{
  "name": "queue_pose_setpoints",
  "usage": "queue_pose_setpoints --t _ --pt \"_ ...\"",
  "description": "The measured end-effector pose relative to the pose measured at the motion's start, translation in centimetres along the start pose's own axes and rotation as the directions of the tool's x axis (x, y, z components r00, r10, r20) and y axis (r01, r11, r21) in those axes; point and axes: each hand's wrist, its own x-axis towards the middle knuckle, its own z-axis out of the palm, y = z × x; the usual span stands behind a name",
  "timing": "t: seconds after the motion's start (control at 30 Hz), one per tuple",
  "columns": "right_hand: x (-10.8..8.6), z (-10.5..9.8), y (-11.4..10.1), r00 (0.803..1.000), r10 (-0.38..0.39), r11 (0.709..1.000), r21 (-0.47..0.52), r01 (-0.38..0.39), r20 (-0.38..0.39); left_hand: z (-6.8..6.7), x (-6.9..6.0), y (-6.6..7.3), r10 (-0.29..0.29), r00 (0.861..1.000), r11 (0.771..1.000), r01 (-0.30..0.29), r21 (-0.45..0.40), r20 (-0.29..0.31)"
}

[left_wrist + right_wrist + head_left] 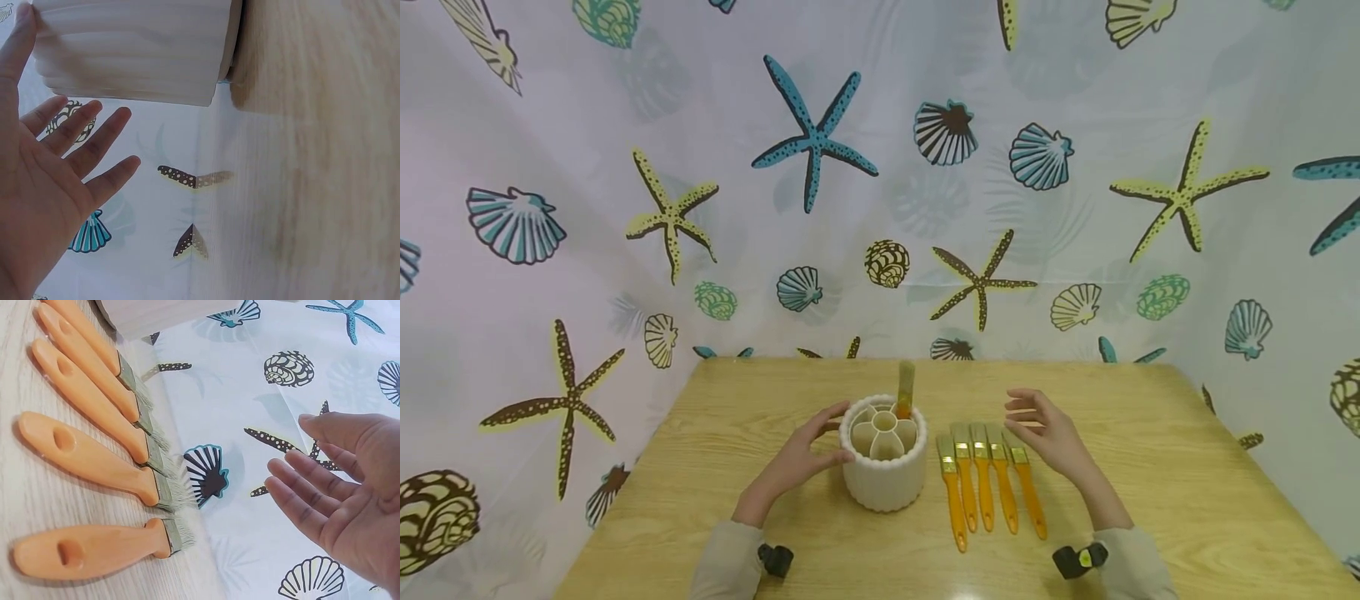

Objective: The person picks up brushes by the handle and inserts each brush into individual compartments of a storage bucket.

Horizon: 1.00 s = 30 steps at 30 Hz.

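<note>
A white ribbed round holder (886, 479) with petal-shaped compartments stands upright on the table. One paintbrush (906, 385) sits in its back right compartment, bristles up. Several flat paintbrushes with orange handles (985, 492) lie side by side to the right of the holder, bristles toward the back. My left hand (805, 454) is at the holder's left side, its thumb against the wall (131, 50) and the other fingers spread and loosely extended. Above the table, just beyond the rightmost brush, my right hand (1051, 433) hovers with relaxed fingers, holding nothing; the right wrist view shows its palm (369, 512) apart from the brushes.
The wooden table (760, 400) ends at the back against a white curtain (865, 208) printed with starfish and shells. The curtain also closes off both sides. Each wrist wears a dark strap (1078, 560).
</note>
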Motion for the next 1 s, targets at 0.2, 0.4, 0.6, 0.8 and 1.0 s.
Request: queue_pose_setpoints --t 0.2,0.4,0.6,0.8,1.0 --pt "0.0 -0.9 -1.8 0.997 0.045 0.999 -0.024 -0.044 0.057 0.1 0.3 0.0 -0.007 1.000 1.000 0.007 0.021 -0.008" --pt "-0.2 -1.4 -1.6 0.994 0.071 0.996 -0.057 -0.066 0.085 0.5 0.3 -0.1 -0.019 1.000 1.000 0.019 0.023 -0.008" --pt "-0.1 -1.7 0.9 0.987 0.115 0.992 -0.072 -0.108 0.112 0.8 0.4 0.0 -0.039 0.999 0.999 0.039 0.031 -0.010" --pt "0.0 -2.1 1.6 0.980 0.143 0.987 -0.096 -0.131 0.136 1.2 0.5 0.3 -0.024 1.000 0.999 0.024 0.025 -0.006" --pt "0.2 -2.7 1.7 0.977 0.140 0.985 -0.119 -0.122 0.163 1.2 0.5 1.3 -0.027 1.000 0.999 0.026 0.034 0.016"
